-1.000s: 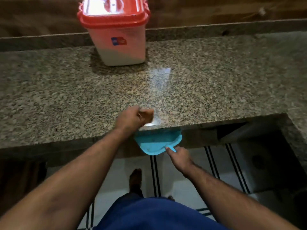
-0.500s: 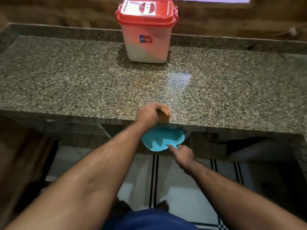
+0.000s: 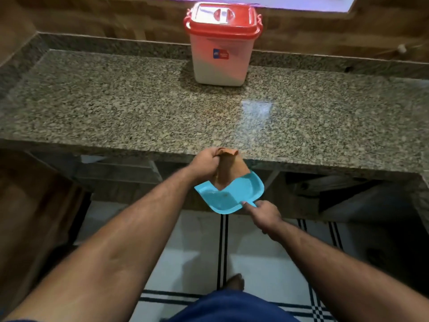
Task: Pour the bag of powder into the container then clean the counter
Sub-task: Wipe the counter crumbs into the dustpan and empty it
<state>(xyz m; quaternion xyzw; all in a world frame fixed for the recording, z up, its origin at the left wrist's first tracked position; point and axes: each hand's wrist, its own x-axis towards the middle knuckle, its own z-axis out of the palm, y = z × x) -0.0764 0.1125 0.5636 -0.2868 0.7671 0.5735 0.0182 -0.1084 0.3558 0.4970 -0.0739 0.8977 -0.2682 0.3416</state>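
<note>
With the left hand [image 3: 205, 162] clutching a brown cloth [image 3: 228, 171] and the right hand [image 3: 264, 213] gripping the blue dustpan [image 3: 234, 196] below the worktop's [image 3: 116, 108] front edge, tilting the pan could spill powder onto the floor [image 3: 185, 252].

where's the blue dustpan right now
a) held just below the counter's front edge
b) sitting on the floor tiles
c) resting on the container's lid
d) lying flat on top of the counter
a: the right hand grips the handle of the blue dustpan, which hangs in the air just under the front edge of the granite counter, while the left hand holds a brown cloth over it.
</note>
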